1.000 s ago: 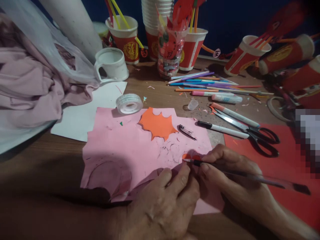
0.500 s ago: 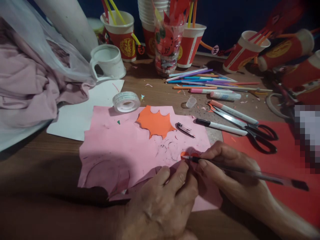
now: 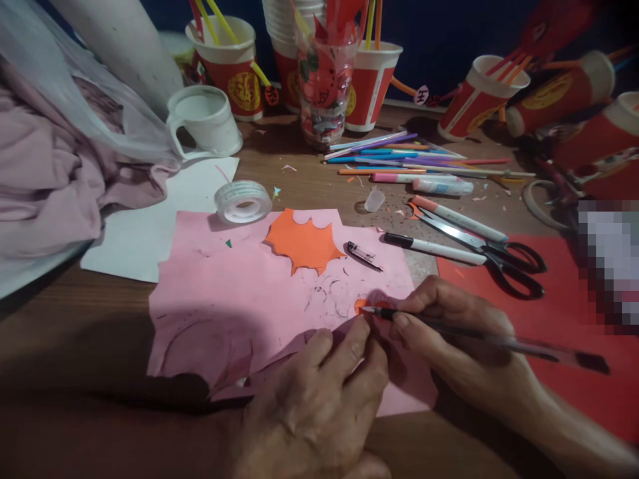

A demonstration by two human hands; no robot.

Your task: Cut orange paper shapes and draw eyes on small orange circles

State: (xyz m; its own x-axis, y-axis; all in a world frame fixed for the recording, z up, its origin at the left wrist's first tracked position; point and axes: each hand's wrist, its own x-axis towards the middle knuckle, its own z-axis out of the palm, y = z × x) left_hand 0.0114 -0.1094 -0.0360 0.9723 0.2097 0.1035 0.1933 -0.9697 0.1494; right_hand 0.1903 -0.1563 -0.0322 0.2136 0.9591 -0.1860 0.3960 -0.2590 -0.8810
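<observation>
My right hand is closed round a clear-barrelled black pen, its tip pointing left onto a small orange paper piece. Beside that piece, my left hand lies palm down on pink paper, fingers partly spread and fingertips near the piece's lower edge. What sits under these fingers is hidden. A pen cap rests on the pink paper above my right hand. To its left is a larger orange cut-out with a scalloped, spiky edge. Drawn circles mark the pink sheet.
Scissors, a black-capped marker and red paper are on the right. A tape roll, white mug, straws and red paper cups stand or lie behind. Pink cloth fills the left.
The whole view has shifted slightly, so things appear a little further left. The pen tip has moved slightly right relative to the small orange piece. Both hands keep nearly the same pose.
</observation>
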